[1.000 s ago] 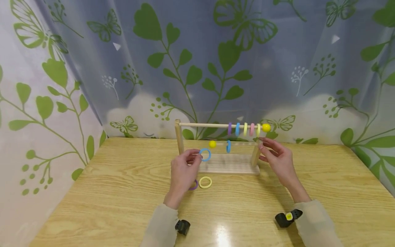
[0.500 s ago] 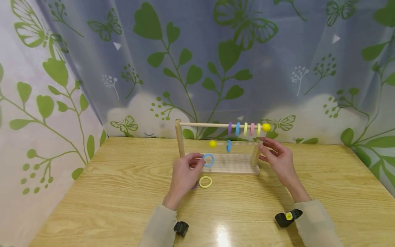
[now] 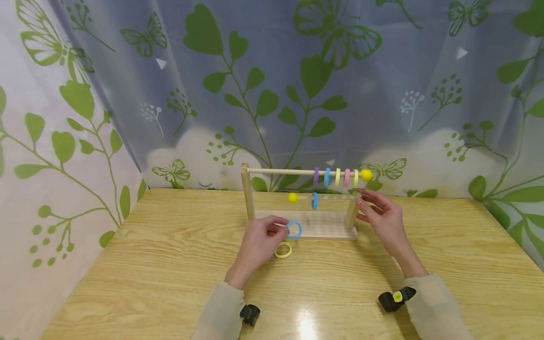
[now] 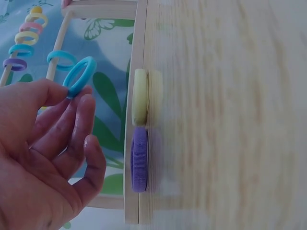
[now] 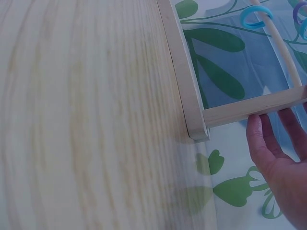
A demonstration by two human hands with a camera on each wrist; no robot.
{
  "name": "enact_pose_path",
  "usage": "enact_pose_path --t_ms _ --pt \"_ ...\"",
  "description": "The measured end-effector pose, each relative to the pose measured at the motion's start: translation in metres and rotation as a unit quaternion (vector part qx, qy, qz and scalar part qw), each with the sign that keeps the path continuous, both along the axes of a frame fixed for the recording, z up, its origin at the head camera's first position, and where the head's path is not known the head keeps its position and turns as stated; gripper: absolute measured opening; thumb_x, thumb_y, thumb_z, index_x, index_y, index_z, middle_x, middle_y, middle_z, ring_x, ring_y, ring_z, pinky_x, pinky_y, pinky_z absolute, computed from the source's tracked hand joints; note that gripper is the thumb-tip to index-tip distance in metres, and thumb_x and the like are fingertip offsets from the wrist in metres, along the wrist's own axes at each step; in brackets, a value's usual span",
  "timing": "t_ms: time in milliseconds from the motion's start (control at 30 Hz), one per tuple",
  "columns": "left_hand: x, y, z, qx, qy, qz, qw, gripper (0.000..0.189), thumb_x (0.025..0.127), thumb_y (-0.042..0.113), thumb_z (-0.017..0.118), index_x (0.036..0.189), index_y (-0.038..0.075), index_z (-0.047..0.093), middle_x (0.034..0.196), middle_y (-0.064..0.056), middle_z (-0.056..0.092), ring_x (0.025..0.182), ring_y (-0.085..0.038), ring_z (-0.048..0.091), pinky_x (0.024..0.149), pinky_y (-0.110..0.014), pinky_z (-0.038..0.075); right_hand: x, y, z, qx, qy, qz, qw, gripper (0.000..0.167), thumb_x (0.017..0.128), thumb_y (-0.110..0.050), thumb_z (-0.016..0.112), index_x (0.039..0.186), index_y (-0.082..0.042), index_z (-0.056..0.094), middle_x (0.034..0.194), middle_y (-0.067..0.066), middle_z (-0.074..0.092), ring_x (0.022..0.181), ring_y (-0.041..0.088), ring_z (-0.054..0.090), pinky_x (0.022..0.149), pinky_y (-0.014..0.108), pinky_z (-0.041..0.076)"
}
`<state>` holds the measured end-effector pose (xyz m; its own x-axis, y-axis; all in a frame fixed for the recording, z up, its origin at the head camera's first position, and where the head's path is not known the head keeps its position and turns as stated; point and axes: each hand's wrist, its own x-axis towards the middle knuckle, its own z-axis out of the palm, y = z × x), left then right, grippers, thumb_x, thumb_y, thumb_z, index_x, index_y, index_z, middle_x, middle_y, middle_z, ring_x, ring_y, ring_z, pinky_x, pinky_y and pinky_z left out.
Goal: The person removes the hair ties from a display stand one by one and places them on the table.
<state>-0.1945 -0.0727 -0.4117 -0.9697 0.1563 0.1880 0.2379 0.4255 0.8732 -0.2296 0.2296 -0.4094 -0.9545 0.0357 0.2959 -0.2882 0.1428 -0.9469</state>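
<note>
My left hand (image 3: 261,241) pinches a blue hair tie (image 4: 91,72) between thumb and fingertips, in front of the wooden stand's base (image 3: 323,229). The tie is held up on edge, below the lower rod. On that rod hangs another blue hair tie (image 3: 314,201), and a yellow ball (image 3: 292,198) caps its left end. My right hand (image 3: 384,224) holds the stand's right post (image 3: 352,215) near its top, thumb in front. A yellow hair tie (image 4: 140,98) and a purple hair tie (image 4: 139,160) lie on the table; the left hand hides the purple one in the head view.
The upper rod (image 3: 280,172) carries several hair ties toward its right end, among them a pink one (image 3: 347,177), and ends in a yellow ball (image 3: 366,175). A tall left post (image 3: 247,193) supports it. Behind the table (image 3: 331,288) hangs a patterned curtain (image 3: 272,71).
My left hand has moved down and to the right with the blue hair tie, from beside the lower rod's ball to before the base, covering the purple tie. The right hand stays in place.
</note>
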Motion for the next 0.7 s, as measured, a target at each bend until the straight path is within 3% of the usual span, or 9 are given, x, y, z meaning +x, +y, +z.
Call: enact_pose_path --t_ms 233,700 --pt "-0.0006 -0.0004 -0.0019 -0.018 -0.021 -0.029 0.9992 0.019 0.095 0.014 0.066 0.11 0.007 0.076 0.094 -0.007 0.079 0.082 -0.015 0.073 0.069 -0.024 0.057 0.0001 0.0002 -0.0006 0.002 -0.001 -0.001 1.0 0.046 0.101 -0.017 0.065 0.14 0.005 0.056 0.112 -0.02 0.067 0.099 -0.001 0.071 0.078 0.023 0.061" --pt "-0.0033 0.0049 -0.0032 -0.07 -0.018 -0.062 0.9954 0.016 0.097 0.016 0.067 0.107 0.008 0.076 0.092 -0.007 0.079 0.081 -0.014 0.072 0.071 -0.026 0.056 -0.0004 -0.0001 -0.0007 0.0 -0.001 -0.003 1.0 0.045 0.101 -0.016 0.065 0.139 0.007 0.056 0.111 -0.02 0.067 0.098 -0.001 0.071 0.077 0.023 0.061"
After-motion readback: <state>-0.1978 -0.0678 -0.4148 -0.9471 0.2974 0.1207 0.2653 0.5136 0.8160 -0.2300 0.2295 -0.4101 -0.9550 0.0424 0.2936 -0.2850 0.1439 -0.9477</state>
